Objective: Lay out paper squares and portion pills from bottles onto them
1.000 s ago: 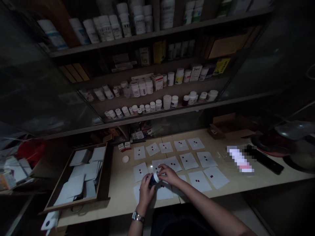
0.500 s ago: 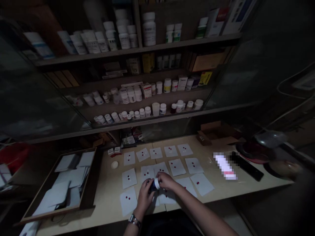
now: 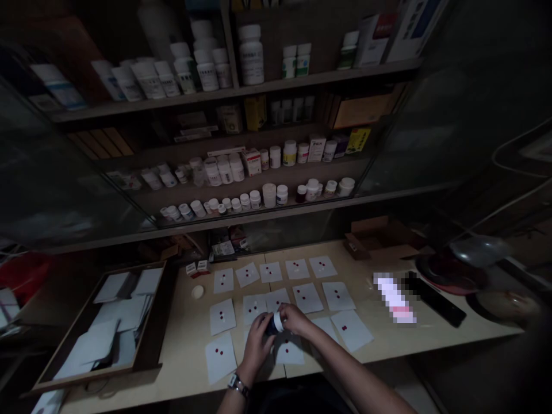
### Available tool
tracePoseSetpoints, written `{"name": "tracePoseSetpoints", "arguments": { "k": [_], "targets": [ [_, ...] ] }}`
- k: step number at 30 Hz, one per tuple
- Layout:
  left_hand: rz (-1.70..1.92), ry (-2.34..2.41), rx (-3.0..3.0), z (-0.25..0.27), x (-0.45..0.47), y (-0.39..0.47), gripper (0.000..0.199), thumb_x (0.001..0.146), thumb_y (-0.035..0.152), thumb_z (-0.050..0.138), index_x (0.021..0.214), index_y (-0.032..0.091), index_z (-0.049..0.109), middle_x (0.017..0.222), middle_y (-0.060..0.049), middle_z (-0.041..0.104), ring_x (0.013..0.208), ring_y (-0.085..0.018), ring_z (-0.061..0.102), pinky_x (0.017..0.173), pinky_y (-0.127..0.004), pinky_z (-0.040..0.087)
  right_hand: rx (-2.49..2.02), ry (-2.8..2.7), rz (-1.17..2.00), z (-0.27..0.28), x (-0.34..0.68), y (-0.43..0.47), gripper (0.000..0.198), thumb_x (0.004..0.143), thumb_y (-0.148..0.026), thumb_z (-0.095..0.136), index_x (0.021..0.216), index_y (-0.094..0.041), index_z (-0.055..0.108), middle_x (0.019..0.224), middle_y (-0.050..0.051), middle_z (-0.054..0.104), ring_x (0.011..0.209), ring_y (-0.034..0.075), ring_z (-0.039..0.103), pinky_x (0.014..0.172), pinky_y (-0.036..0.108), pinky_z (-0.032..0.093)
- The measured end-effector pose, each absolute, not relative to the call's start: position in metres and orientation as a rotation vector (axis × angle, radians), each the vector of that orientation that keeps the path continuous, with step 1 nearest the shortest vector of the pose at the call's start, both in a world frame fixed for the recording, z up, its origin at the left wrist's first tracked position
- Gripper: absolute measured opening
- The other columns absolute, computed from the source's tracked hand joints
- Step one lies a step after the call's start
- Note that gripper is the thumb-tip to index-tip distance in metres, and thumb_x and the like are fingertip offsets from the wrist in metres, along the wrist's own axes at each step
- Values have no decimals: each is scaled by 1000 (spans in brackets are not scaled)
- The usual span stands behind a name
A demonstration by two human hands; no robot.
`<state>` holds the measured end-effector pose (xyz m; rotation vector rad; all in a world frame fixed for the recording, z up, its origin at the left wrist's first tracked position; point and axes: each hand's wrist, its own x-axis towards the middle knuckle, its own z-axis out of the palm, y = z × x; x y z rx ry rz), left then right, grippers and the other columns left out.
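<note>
My left hand (image 3: 256,342) is closed around a small dark blue pill bottle (image 3: 271,328), tilted with its top toward the right. The fingers of my right hand (image 3: 295,320) are pinched at the bottle's white cap (image 3: 278,322), which sits at the bottle's mouth. Beneath and around both hands, white paper squares (image 3: 222,315) lie in rows on the table. Most bear red pills (image 3: 219,352), and some carry small white ones too. My hands and forearms cover parts of several sheets.
Left stands a wooden drawer tray (image 3: 149,322) of stacked paper. A round white lid (image 3: 197,292) and small boxes (image 3: 197,268) lie near the papers. Right are an open cardboard box (image 3: 379,244), a pixelated bright object (image 3: 394,296) and a black phone-like object (image 3: 440,302). Bottle-filled shelves (image 3: 198,221) rise behind.
The view has shifted slightly. Both hands have stayed together at the bottle and its cap, a little farther right over the papers.
</note>
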<state>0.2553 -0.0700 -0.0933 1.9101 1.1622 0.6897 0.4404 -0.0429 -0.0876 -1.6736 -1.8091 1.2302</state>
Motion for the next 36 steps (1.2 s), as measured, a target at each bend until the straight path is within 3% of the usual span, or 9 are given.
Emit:
{"name": "tracePoseSetpoints", "arguments": {
  "k": [9,16,23,26,29,32,36],
  "targets": [
    [706,1140,1880,-92,261,-73,56,74,10,56,128,23,50,129,-13,53,121,-25,48,103,-47,37,-1563,-1654,1113,-80,444,-63,19,61,-5,53,57,-18,67,100,7,63,99,20,57,87,29,41],
    [767,1277,1836,-96,247,-72,56,73,11,58,126,24,52,126,-11,56,119,-25,50,102,-45,39,-1735,-1556,815,-89,461,-29,16,74,-14,56,66,-19,69,105,10,62,106,23,53,92,36,40],
    [798,1295,1842,-88,243,-71,53,75,13,57,127,22,51,126,-11,55,119,-25,50,102,-45,39,-1897,-1900,706,-113,450,4,18,75,-10,53,74,-14,71,122,13,58,125,30,38,104,43,25],
    [806,1307,1836,-85,240,-69,52,76,14,57,127,22,51,126,-11,55,119,-24,50,102,-45,39,-1905,-1878,721,-109,452,2,24,74,-9,53,90,-14,70,122,14,57,120,29,43,101,42,27],
    [796,1316,1839,-84,237,-66,52,77,14,57,128,22,49,127,-11,55,120,-24,49,102,-44,39,-1833,-1718,870,-93,456,-9,31,76,-9,50,102,-14,66,106,12,63,97,22,58,87,33,40],
    [782,1291,1864,-84,237,-64,52,76,14,58,127,22,50,127,-11,55,120,-24,49,103,-44,39,-1591,-1684,1084,-73,452,-27,22,83,-17,47,90,-16,67,84,6,64,80,18,60,74,26,44],
    [780,1234,1921,-88,242,-61,52,76,14,59,126,22,51,125,-12,56,119,-25,50,101,-46,40,-1445,-1913,1056,-51,443,-47,19,82,-19,51,80,-19,69,91,5,60,87,16,57,77,24,42]
  ]
}}
